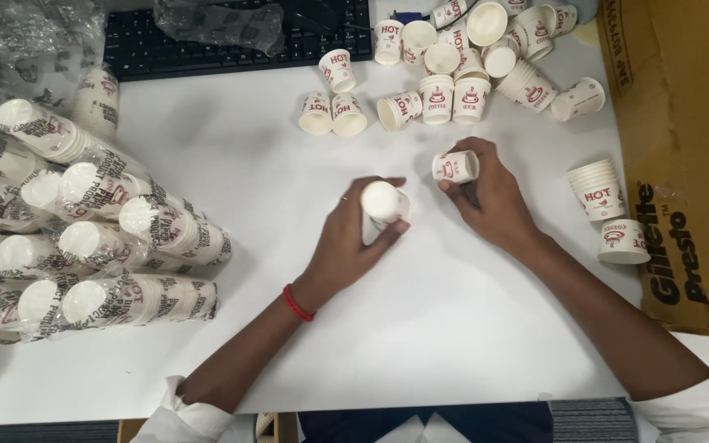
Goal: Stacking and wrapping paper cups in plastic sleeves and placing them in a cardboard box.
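At mid-worktop (231,148), left hand (353,238) grips a short cup stack (382,207), right hand (490,193) clamps a single cup (455,166); nesting judged underway, needing rim alignment.

Paper cups, shiny plastic, brown cardboard

The little cups (455,166) look like smooth matt paper. The wrapped stacks (137,299) sit in crinkly, shiny clear plastic. The table (231,148) is smooth and white; the box (687,123) is dull brown cardboard.
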